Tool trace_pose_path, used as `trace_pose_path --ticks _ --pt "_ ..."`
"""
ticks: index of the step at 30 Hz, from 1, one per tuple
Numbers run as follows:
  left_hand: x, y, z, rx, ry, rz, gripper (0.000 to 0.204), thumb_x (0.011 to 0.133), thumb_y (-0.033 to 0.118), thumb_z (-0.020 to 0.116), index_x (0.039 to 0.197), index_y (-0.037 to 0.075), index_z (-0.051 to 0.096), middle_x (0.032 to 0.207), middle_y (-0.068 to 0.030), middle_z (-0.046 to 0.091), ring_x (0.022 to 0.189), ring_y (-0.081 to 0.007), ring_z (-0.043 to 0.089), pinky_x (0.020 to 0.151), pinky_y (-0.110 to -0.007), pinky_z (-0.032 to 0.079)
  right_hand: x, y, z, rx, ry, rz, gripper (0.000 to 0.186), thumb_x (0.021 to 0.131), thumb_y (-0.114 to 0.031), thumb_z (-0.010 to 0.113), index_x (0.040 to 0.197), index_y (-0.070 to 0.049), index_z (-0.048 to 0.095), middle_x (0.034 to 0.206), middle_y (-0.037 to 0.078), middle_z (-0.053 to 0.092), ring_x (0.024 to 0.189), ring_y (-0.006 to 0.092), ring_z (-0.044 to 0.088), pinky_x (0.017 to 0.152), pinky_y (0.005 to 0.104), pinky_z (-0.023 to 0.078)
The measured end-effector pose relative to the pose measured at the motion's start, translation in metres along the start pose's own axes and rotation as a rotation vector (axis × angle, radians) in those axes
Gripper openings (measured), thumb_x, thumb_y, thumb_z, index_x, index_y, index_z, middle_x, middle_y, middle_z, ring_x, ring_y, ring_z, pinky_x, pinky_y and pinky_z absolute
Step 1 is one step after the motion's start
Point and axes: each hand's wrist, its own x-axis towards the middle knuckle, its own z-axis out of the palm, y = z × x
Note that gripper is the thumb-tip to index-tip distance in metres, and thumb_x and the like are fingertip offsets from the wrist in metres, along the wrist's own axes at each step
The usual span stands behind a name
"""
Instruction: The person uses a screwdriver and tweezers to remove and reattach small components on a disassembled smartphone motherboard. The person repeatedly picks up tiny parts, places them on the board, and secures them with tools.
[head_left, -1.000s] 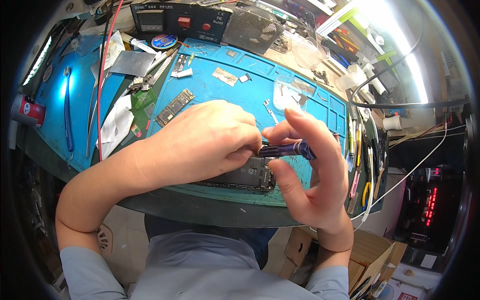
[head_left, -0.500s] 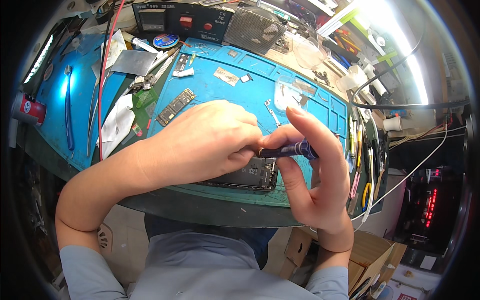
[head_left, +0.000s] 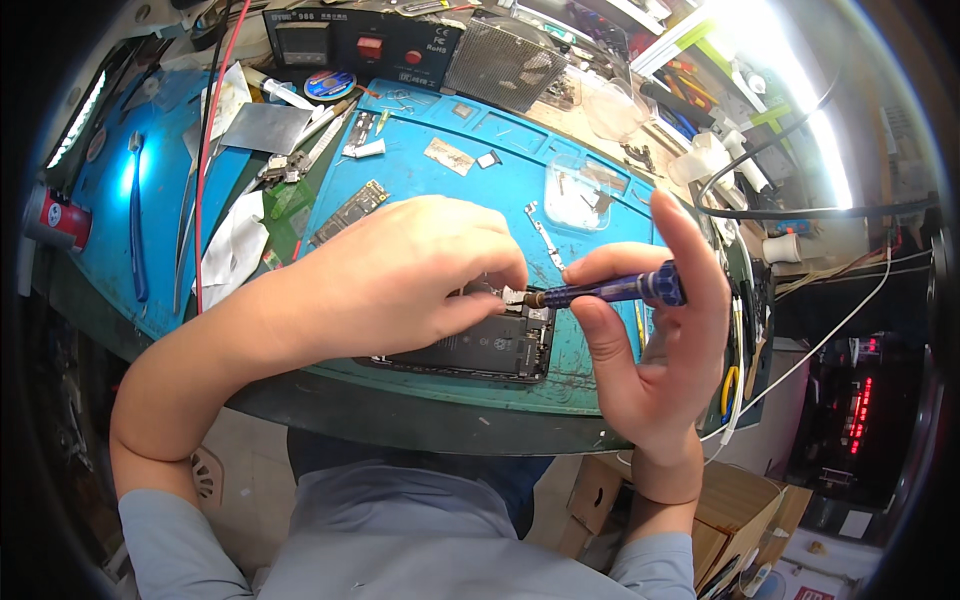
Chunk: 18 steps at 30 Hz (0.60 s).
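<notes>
An opened smartphone (head_left: 485, 343) with a black battery lies on the blue work mat, its left part partly hidden under my left hand (head_left: 430, 262). That hand is closed, with thumb and forefinger pinching a small silvery part (head_left: 513, 296) just above the phone's far edge. My right hand (head_left: 665, 335) grips a blue screwdriver (head_left: 612, 290) between thumb and forefinger, with one finger raised at its cap. The screwdriver lies nearly level, its tip pointing left at the silvery part. Whether the two touch I cannot tell.
Beyond my left wrist lies a circuit board (head_left: 350, 210). A clear plastic box (head_left: 578, 195) of small parts and a thin metal strip (head_left: 545, 235) sit past the screwdriver. At far left are a blue brush (head_left: 138, 220) and a red can (head_left: 62, 218).
My hands have parted slightly, the screwdriver shifting right and showing more of its shaft. The small silvery part now shows between my left fingertips. More of the phone is visible.
</notes>
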Motion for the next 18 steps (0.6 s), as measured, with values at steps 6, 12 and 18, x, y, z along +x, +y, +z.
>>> trace_pose_path --ticks 6,12,18 --pt "0.0004 -0.0007 0.0018 0.005 0.020 0.004 0.025 0.086 0.007 0.082 0.107 0.004 0.070 0.104 -0.0105 0.070 0.100 -0.0319 0.068 0.088 -0.043 0.055 -0.0021 0.0014 -0.0022 0.012 0.095 0.070 0.082 0.099 -0.011 0.081 0.164 0.005 0.034 0.104 0.015 0.075 0.096 0.0186 0.073 0.091 0.0306 0.056" --pt "0.0005 0.0002 0.0014 -0.006 0.054 0.022 0.021 0.087 0.008 0.082 0.103 0.004 0.070 0.099 -0.0099 0.070 0.096 -0.0313 0.069 0.085 -0.042 0.055 -0.0015 0.0007 -0.0032 0.021 0.114 0.063 0.084 0.098 -0.012 0.082 0.164 0.005 0.033 0.104 0.015 0.076 0.096 0.0183 0.073 0.091 0.0301 0.057" --pt "0.0017 -0.0023 0.0032 -0.009 0.041 0.017 0.016 0.088 0.008 0.081 0.099 0.004 0.071 0.095 -0.0098 0.071 0.094 -0.0315 0.070 0.084 -0.042 0.055 -0.0025 0.0006 -0.0035 0.006 0.103 0.062 0.083 0.098 -0.011 0.083 0.163 0.005 0.034 0.105 0.015 0.076 0.097 0.0185 0.074 0.091 0.0305 0.057"
